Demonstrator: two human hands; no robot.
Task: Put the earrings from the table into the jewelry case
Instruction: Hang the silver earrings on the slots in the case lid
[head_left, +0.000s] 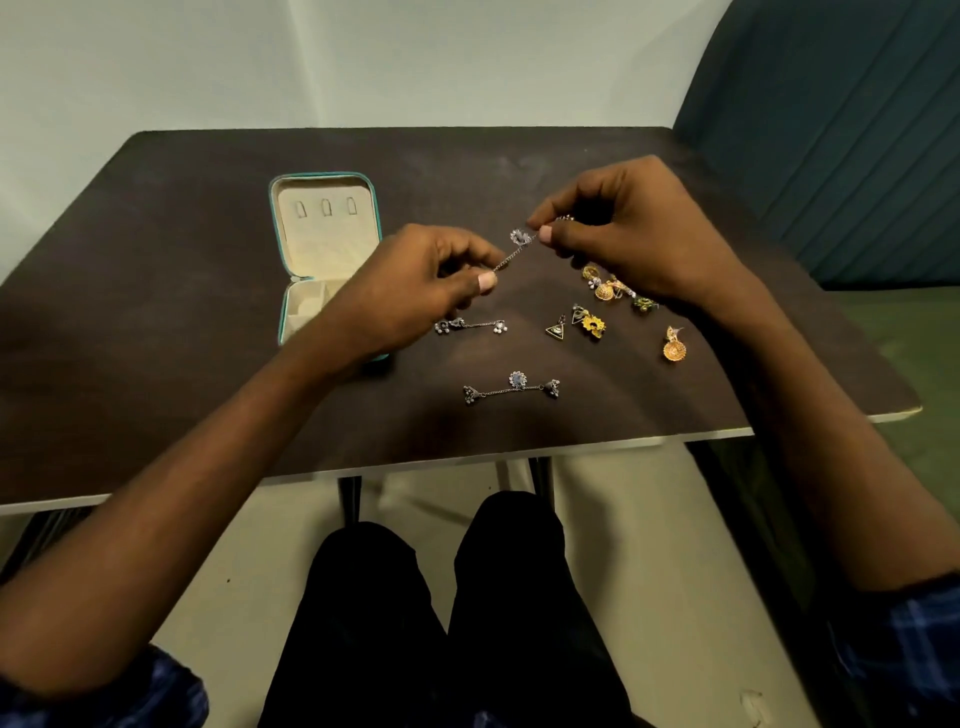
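Note:
A silver chain earring (518, 245) is stretched in the air above the dark table (182, 312). My left hand (421, 291) pinches its lower end and my right hand (623, 228) pinches its upper end. The teal jewelry case (324, 228) lies open at the left, its cream lining showing; my left wrist hides part of its lower half. On the table lie two more silver chain earrings (470, 326) (511, 387), two triangular earrings (557, 328), a yellow flower earring (593, 326), gold dome earrings (605, 288) and an orange dome earring (674, 347).
A small green earring (644, 304) lies just under my right wrist. A teal padded seat back (841, 135) stands at the right of the table. The table's near edge (467, 457) runs above my knees. A pale wall lies behind.

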